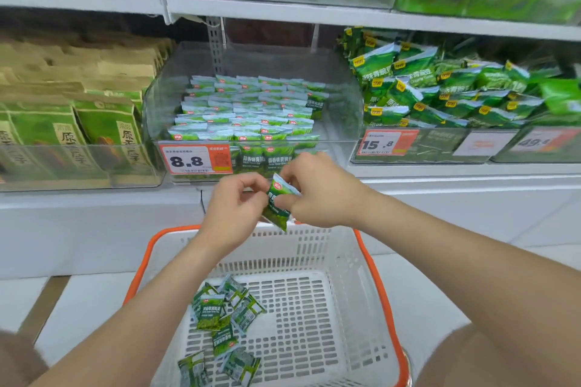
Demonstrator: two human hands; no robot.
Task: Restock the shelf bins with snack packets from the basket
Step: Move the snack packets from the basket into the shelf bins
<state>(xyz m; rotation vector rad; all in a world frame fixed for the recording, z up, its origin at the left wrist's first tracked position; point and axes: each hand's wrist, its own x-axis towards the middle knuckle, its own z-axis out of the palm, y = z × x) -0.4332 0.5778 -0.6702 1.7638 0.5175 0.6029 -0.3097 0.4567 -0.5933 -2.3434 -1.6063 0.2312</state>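
I see a snack packet [278, 203] of glossy green film. The basket [314, 248] looks like matt white plastic, perforated, with a smooth orange rim [176, 229]. The bin [342, 104] is clear, glossy plastic that throws reflections. The pouches [119, 66] at left look like matt brown paper. The shelf edge [283, 14] is smooth and white, and the upright [215, 44] is perforated grey metal.

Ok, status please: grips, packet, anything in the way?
One green packet pinched by left grip and right grip, near the basket's far rim. More packets in basket. Nothing seen between packet and bin.
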